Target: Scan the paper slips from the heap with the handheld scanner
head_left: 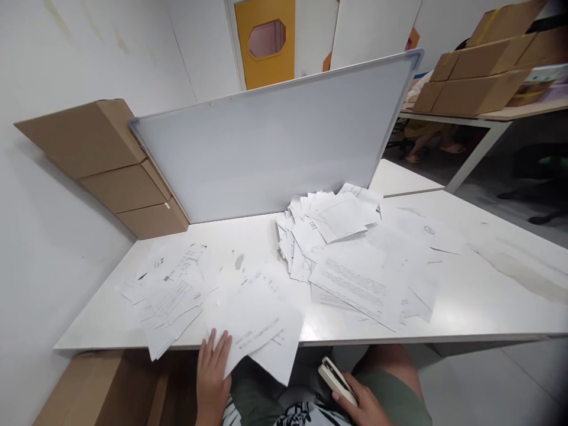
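Observation:
My left hand (213, 373) lies with fingers stretched out on the left edge of some white printed sheets (261, 319), which overhang the table's front edge. Over my lap, below the table edge, my right hand (361, 405) is wrapped round a cream-coloured stapler (337, 381), its front end pointing up and to the left. To the left of my left hand is a loose pile of printed papers (173, 290). On the right, more printed sheets (355, 281) lie fanned out in front of a thick heap of papers (328, 219).
A whiteboard (275, 148) stands along the back of the white table (465, 296). Stacked cardboard boxes (128, 186) rise at the left by the wall. A brown box (84, 384) is under the table. More boxes (474, 89) and a seated person's legs (421, 142) are at another table.

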A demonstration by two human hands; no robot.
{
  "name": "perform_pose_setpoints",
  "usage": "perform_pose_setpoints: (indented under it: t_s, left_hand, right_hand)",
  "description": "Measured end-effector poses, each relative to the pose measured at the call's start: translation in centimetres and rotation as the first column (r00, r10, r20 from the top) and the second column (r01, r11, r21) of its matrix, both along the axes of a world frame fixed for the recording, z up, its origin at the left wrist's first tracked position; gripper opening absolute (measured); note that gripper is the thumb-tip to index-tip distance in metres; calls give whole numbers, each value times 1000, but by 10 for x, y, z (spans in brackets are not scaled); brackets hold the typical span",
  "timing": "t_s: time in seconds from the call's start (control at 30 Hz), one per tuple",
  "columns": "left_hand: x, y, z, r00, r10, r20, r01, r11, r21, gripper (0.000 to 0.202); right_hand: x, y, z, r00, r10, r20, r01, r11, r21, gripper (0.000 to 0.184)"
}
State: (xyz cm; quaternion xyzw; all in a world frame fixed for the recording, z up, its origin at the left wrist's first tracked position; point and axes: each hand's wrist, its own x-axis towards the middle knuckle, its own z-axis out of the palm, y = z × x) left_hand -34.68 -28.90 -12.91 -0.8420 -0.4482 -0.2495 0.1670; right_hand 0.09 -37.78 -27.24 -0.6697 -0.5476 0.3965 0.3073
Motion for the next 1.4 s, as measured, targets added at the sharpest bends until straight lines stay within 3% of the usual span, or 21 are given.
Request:
perform_pose_setpoints:
  t_s: [0.07,0.13,0.23,0.33,0.5,0.67,0.8,0.9,0.97,1.03,1.1,1.17,1.27,1.4]
  left_hand:
    - [-4,-1,1,986,97,138,-100,995,10,63]
    - [-3,7,2,975,114,193,-117,993,5,65]
    - [-2,32,3,996,45,73,-39,996,-81,69]
    - [-2,58,2,996,-31,-81,12,975,-221,66]
    - [-5,79,10,972,-158,-177,80,921,-381,59]
    - [-6,88,25,954,-260,-151,192,912,-363,39]
    - [8,85,31,949,-300,-92,249,898,-363,37]
    - [22,82,24,974,-212,-84,169,918,-360,38]
    - [29,80,15,992,-114,-58,85,927,-365,44]
    - [33,80,8,1000,-25,-13,18,922,-387,47]
    - [34,78,3,999,22,40,-4,916,-401,43]
    - [32,76,3,995,12,97,28,915,-402,39]
    - [30,69,8,982,-109,154,166,888,-430,35]
    - [30,57,12,956,-258,143,295,841,-454,36]
  right_hand:
    - [-5,2,6,999,29,-18,-30,999,-44,46]
    - [-9,8,13,999,30,-23,-32,996,-83,49]
    - [-14,20,32,997,60,-48,-63,995,-71,51]
    - [-19,29,55,985,147,-90,-149,989,-13,41]
    - [-28,28,80,952,193,-236,-179,981,81,40]
    - [-36,28,84,838,222,-499,-199,975,100,60]
    - [-43,32,87,744,244,-622,-229,968,105,83]
    - [-48,33,89,629,204,-750,-232,970,69,92]
    - [-49,32,92,520,169,-837,-257,966,35,89]
    - [-48,32,98,461,179,-869,-272,961,54,83]
    - [-45,32,105,496,233,-836,-270,957,107,75]
    - [-41,33,110,589,280,-758,-262,954,148,72]
    - [-39,35,113,716,305,-628,-254,952,172,76]
    - [-41,35,115,774,298,-558,-236,954,183,78]
